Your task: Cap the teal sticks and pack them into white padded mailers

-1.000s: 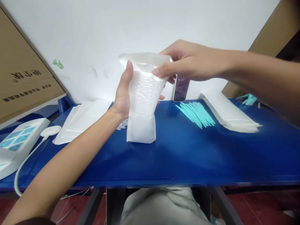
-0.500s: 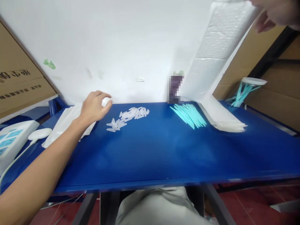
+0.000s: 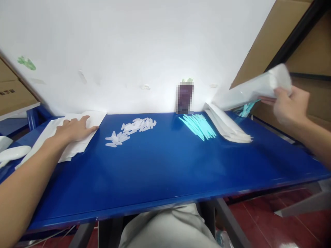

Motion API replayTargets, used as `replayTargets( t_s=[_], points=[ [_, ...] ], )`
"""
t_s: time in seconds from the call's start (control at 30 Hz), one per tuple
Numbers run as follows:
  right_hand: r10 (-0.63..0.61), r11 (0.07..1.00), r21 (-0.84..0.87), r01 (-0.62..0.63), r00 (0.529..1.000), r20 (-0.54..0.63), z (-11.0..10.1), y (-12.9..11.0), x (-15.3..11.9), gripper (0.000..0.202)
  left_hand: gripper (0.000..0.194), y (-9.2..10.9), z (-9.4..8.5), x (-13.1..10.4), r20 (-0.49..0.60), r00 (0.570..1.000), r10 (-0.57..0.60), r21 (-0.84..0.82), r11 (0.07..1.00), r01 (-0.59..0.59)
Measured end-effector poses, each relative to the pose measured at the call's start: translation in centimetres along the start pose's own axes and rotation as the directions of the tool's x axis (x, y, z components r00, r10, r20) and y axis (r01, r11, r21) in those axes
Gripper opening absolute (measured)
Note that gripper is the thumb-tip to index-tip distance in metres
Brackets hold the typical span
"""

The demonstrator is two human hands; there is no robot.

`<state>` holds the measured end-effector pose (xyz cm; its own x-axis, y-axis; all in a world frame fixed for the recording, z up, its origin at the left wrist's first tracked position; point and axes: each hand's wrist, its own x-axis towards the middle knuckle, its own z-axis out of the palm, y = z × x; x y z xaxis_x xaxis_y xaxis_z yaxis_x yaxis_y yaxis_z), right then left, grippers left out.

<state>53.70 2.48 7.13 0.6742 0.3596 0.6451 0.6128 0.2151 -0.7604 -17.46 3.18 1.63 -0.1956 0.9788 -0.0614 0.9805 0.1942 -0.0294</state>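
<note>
My left hand (image 3: 73,129) lies on a stack of white sheets (image 3: 98,119) at the left of the blue table, fingers spread. Over the table's right end, my right hand (image 3: 291,103) grips a long, glossy white plastic sleeve (image 3: 258,88), slightly blurred, its far end slanting down towards the wall. Below and left of it rests a pile of flat white sleeves (image 3: 227,125). Thin turquoise sticks (image 3: 199,126) are heaped beside that pile. Between the heap and my left hand are small translucent white pieces (image 3: 138,124), in a larger and a smaller cluster.
A white wall (image 3: 144,44) closes off the back of the blue table (image 3: 155,172). Cardboard boxes (image 3: 276,38) stand at the right, another (image 3: 15,93) at the left. A white plug-like device (image 3: 15,153) lies at the left edge. More turquoise sticks (image 3: 248,108) are partly hidden behind the sleeve.
My right hand has come down from the upper right with the sleeve, which now slants lower. My left hand, earlier curled around something small and white, now lies spread on the sheets.
</note>
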Motion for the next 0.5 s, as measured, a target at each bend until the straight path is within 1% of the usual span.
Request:
replayTargets(
  t_s=[0.03, 0.07, 0.1, 0.13, 0.17, 0.2, 0.23, 0.27, 0.3, 0.33, 0.37, 0.4, 0.43, 0.47, 0.5],
  points=[
    [0.129, 0.989, 0.082, -0.12, 0.984, -0.119, -0.6, 0.9, 0.0, 0.018, 0.121, 0.0, 0.0, 0.1, 0.0, 1.0, 0.0, -0.002, 1.0, 0.0],
    [0.218, 0.972, 0.129, -0.196, 0.957, -0.193, -1.2, 1.7, 0.0, 0.029, 0.121, -0.1, 0.0, 0.1, -0.001, 1.0, 0.002, -0.005, 1.0, -0.002],
    [0.269, 0.96, 0.138, -0.243, 0.934, -0.233, -2.1, 2.3, -0.2, 0.045, 0.12, -0.1, 0.1, 0.1, -0.003, 1.0, 0.005, -0.008, 1.0, -0.005],
    [0.294, 0.955, 0.102, -0.277, 0.921, -0.255, -3.0, 2.9, -0.6, 0.06, 0.117, -0.2, 0.1, 0.1, -0.011, 1.0, 0.008, -0.009, 1.0, -0.008],
    [0.329, 0.944, 0.02, -0.329, 0.936, -0.126, -4.2, 3.5, -1.3, 0.066, 0.113, -0.2, 0.1, 0.2, -0.022, 1.0, 0.014, -0.005, 1.0, -0.014],
    [0.302, 0.951, -0.068, -0.301, 0.953, 0.012, -5.4, 4.1, -2.1, 0.064, 0.108, -0.3, 0.1, 0.2, -0.039, 0.999, 0.013, 0.005, 1.0, -0.013],
    [0.281, 0.956, -0.154, -0.248, 0.923, 0.261, -6.7, 4.8, -3.0, 0.052, 0.104, -0.3, 0.1, 0.2, -0.059, 0.998, 0.013, 0.017, 1.0, -0.012],
    [0.288, 0.954, -0.19, -0.23, 0.876, 0.388, -7.8, 5.5, -3.9, 0.035, 0.1, -0.3, 0.1, 0.3, -0.079, 0.997, 0.02, 0.031, 0.999, -0.017],
    [0.282, 0.955, -0.218, -0.2, 0.84, 0.464, -8.7, 6.3, -4.6, 0.023, 0.097, -0.3, 0.1, 0.3, -0.095, 0.995, 0.032, 0.043, 0.999, -0.028],
    [0.257, 0.955, -0.272, -0.116, 0.779, 0.571, -9.4, 7.0, -5.1, 0.015, 0.094, -0.3, 0.0, 0.2, -0.106, 0.993, 0.043, 0.052, 0.998, -0.037],
    [0.241, 0.957, -0.281, -0.075, 0.746, 0.621, -9.8, 7.6, -5.3, 0.006, 0.092, -0.2, -0.1, 0.1, -0.115, 0.992, 0.051, 0.052, 0.998, -0.045],
    [0.24, 0.957, -0.285, -0.062, 0.72, 0.651, -9.9, 8.0, -5.3, 0.001, 0.09, -0.1, -0.2, 0.0, -0.124, 0.991, 0.054, 0.044, 0.998, -0.049],
    [0.248, 0.955, -0.29, -0.058, 0.695, 0.675, -9.7, 8.2, -5.0, 0.003, 0.088, 0.0, -0.3, -0.2, -0.135, 0.99, 0.05, 0.029, 0.998, -0.047],
    [0.246, 0.956, -0.291, -0.043, 0.658, 0.712, -9.4, 8.2, -4.7, 0.005, 0.087, 0.2, -0.5, -0.5, -0.152, 0.988, 0.037, 0.011, 0.999, -0.036],
    [0.225, 0.96, -0.278, -0.007, 0.605, 0.764, -9.1, 8.0, -4.2, 0.007, 0.086, 0.4, -0.7, -0.9, -0.173, 0.985, 0.021, -0.007, 1.0, -0.022]
  ],
)
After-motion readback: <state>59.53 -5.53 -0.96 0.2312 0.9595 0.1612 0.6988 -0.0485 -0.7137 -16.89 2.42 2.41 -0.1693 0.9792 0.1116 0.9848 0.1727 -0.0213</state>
